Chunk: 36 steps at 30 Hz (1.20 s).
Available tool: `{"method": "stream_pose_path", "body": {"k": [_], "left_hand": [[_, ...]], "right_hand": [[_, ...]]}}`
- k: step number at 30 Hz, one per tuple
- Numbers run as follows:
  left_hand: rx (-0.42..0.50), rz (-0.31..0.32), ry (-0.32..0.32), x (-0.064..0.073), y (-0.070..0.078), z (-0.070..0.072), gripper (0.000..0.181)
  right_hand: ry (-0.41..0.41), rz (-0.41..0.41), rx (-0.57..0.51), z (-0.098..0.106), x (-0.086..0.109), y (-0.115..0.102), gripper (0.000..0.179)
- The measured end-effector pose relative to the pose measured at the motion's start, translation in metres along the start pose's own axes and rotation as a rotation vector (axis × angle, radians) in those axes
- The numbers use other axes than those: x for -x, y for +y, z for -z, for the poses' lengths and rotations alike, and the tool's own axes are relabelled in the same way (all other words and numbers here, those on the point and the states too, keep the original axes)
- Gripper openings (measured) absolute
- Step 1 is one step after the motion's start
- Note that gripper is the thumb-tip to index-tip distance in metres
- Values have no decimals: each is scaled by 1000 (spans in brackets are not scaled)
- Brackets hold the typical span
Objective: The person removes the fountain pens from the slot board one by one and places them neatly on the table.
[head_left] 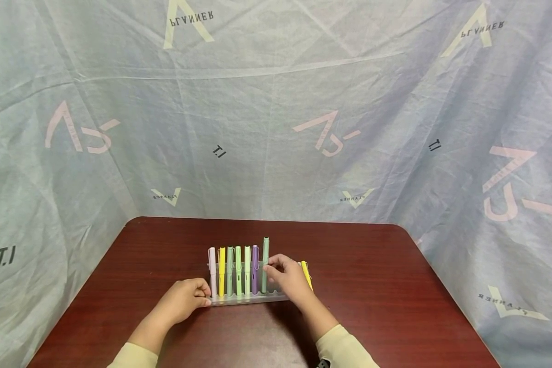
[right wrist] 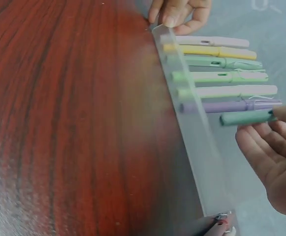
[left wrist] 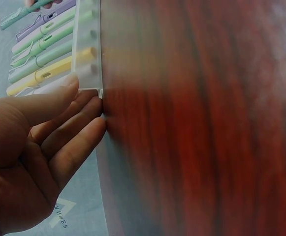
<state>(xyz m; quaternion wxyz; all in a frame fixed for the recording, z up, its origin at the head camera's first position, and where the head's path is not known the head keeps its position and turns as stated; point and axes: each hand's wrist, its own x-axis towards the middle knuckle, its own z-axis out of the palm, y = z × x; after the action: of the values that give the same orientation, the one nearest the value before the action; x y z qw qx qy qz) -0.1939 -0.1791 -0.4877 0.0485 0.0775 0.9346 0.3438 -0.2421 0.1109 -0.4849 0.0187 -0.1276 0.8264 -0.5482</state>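
Observation:
A clear plastic pen rack (head_left: 239, 301) stands on the table with several capped pens upright in a row: a pale pink pen (head_left: 212, 271), a yellow pen (head_left: 222, 271), green ones and a purple pen (head_left: 255, 268). My left hand (head_left: 186, 298) grips the rack's left end, the thumb (left wrist: 70, 88) on its front wall and the fingers around the corner. With thumb and fingertips, my right hand (head_left: 291, 278) pinches a dull green pen (right wrist: 246, 117) by its upper part. That pen is upright beside the purple one, higher than the others, its lower end over the rack.
Another yellow pen (head_left: 306, 273) leans to the right, partly hidden behind my right hand. The dark red wooden table (head_left: 372, 306) extends around the rack, and grey printed cloth (head_left: 257, 128) hangs behind it and at both sides.

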Motion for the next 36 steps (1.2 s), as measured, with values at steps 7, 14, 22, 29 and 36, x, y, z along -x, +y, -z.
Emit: {"method": "stream_pose_path", "body": {"k": [7,14,22,29,36], "left_hand": [[-9,-1,4,0,0,0,16],[-13,0,8,0,1,0,17],[-18,-5,8,0,1,0,17],[-10,-1,-5,0,1,0,15],[-8,-1,-7,-1,1,-1,15]], "right_hand": [[-66,-38,-187,2,4,3,27],[-119,-26,-371,7,10,17,27],[-78,-67,-389,19,15,27,27],[-66,-73,-365,30,19,31,28],[-47,-78,-359,39,21,33,28]]}}
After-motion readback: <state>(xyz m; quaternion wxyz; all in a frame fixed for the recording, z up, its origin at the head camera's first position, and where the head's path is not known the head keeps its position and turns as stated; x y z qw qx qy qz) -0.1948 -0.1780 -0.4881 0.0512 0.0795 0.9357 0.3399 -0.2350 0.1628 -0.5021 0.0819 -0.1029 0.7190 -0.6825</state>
